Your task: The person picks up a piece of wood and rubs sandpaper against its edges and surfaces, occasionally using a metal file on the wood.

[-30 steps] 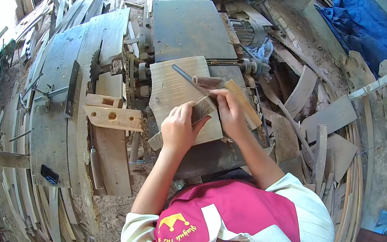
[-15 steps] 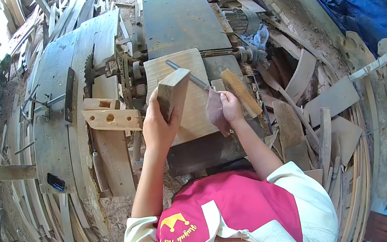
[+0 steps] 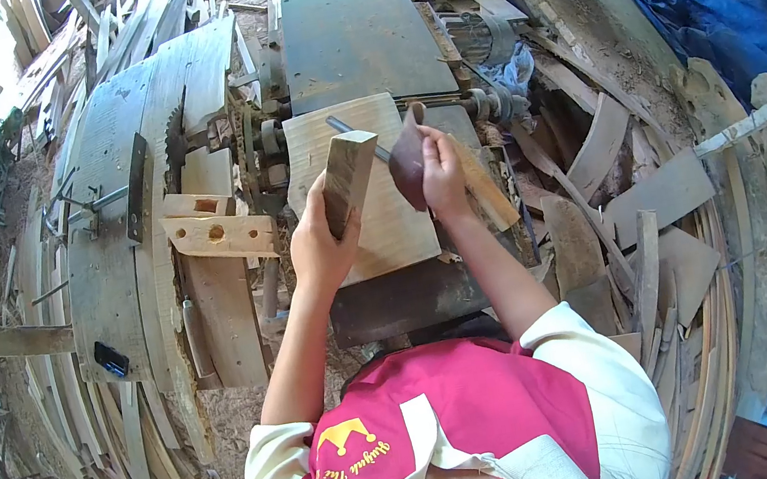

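My left hand (image 3: 320, 248) grips a small wooden block (image 3: 352, 179), held tilted above a pale wooden board (image 3: 393, 246). In my right hand (image 3: 444, 182) is a piece of brown sandpaper (image 3: 408, 165), bent and held just to the right of the block, apart from it. A metal rod (image 3: 340, 126) lies on the board, partly hidden behind the block. Right of my right hand rests a strip of light wood (image 3: 485, 185), partly covered by that hand.
A dark metal machine table (image 3: 362, 42) stands ahead. To the left are a holed wooden piece (image 3: 221, 237), a toothed saw blade (image 3: 176, 132), a wood-handled tool (image 3: 195, 334) and a phone (image 3: 111, 359). Scrap wood (image 3: 661, 185) and a blue tarp (image 3: 703, 8) lie to the right.
My right hand has moved up and slightly left with the sandpaper, which now stands bent upright beside the block. The block has turned a little in my left hand.
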Demonstrator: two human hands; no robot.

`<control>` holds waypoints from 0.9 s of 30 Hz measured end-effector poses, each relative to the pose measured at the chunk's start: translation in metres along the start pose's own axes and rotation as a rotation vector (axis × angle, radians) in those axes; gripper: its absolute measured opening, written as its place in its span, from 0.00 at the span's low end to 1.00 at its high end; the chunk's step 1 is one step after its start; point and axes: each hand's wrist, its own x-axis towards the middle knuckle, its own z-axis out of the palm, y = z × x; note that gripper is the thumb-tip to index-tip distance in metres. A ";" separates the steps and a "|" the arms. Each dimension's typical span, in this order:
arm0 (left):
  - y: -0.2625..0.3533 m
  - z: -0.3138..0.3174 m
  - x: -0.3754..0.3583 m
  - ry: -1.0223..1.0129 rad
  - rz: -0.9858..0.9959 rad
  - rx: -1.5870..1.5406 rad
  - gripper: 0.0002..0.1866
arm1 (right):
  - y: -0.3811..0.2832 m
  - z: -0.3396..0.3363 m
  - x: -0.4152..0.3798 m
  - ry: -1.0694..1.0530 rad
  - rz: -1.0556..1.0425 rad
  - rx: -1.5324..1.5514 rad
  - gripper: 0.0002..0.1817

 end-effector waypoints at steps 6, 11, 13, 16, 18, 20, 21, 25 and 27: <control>0.002 -0.003 -0.003 0.012 0.032 -0.041 0.30 | -0.059 0.027 -0.025 -0.166 -0.240 0.126 0.12; -0.008 -0.003 -0.007 0.050 0.045 -0.101 0.30 | -0.058 0.028 -0.031 -0.164 -0.356 0.112 0.12; -0.010 -0.004 -0.009 0.060 0.057 -0.083 0.30 | -0.040 0.032 -0.019 -0.191 -0.219 0.091 0.13; -0.007 -0.005 -0.010 0.053 0.063 -0.069 0.30 | -0.020 0.034 -0.006 -0.230 -0.024 0.082 0.14; -0.006 -0.005 -0.010 0.068 0.075 -0.066 0.30 | -0.026 0.029 -0.009 -0.274 -0.082 0.106 0.13; -0.006 -0.004 -0.012 0.076 0.069 -0.067 0.30 | -0.060 0.022 -0.022 -0.237 -0.221 0.091 0.12; -0.007 -0.003 -0.012 0.067 0.063 -0.081 0.31 | -0.073 0.019 -0.028 -0.261 -0.281 0.140 0.12; -0.011 -0.005 -0.014 0.056 0.054 -0.082 0.30 | -0.041 0.024 -0.016 -0.253 -0.165 0.083 0.13; -0.012 -0.005 -0.015 0.076 0.063 -0.102 0.30 | -0.003 0.024 0.002 -0.239 0.030 -0.019 0.15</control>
